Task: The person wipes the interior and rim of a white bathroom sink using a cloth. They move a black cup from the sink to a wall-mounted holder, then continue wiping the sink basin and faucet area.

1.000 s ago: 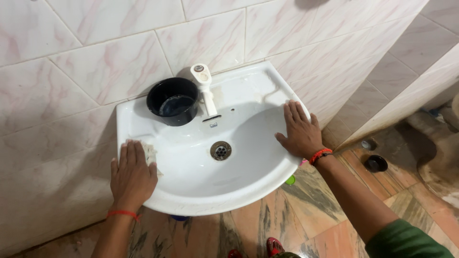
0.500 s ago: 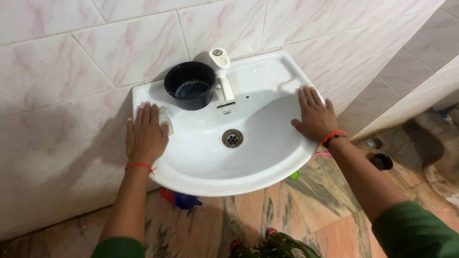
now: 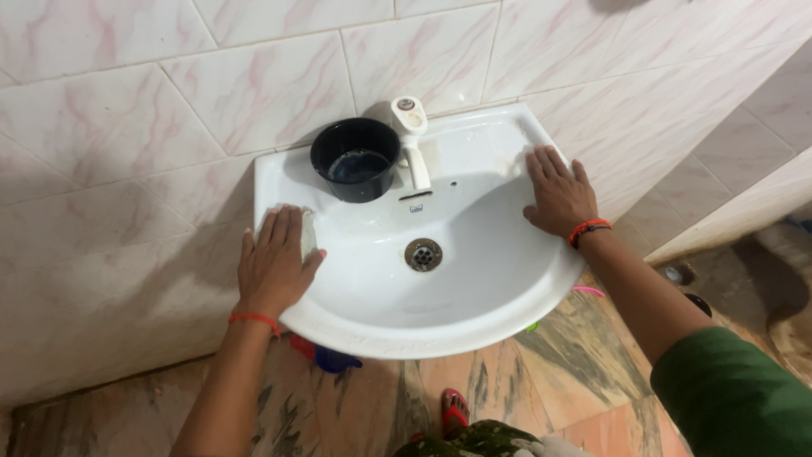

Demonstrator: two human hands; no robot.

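White ceramic sink (image 3: 474, 313) carries your two flat, spread hands: the left hand (image 3: 275, 264) presses a pale cloth (image 3: 308, 233) at nine o'clock, the right hand (image 3: 558, 196) rests bare at two o'clock. A wide wipe could knock the black cup (image 3: 355, 158) of water at eleven o'clock.

sleeve (image 3: 727, 393): green | wrists: red thread bands | footwear: red, possibly sandal

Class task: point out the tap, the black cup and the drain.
Tap (image 3: 414, 156), head view, on its white spout.
Black cup (image 3: 338, 182), head view, on its outer wall.
Drain (image 3: 423, 254), head view, on its metal centre.
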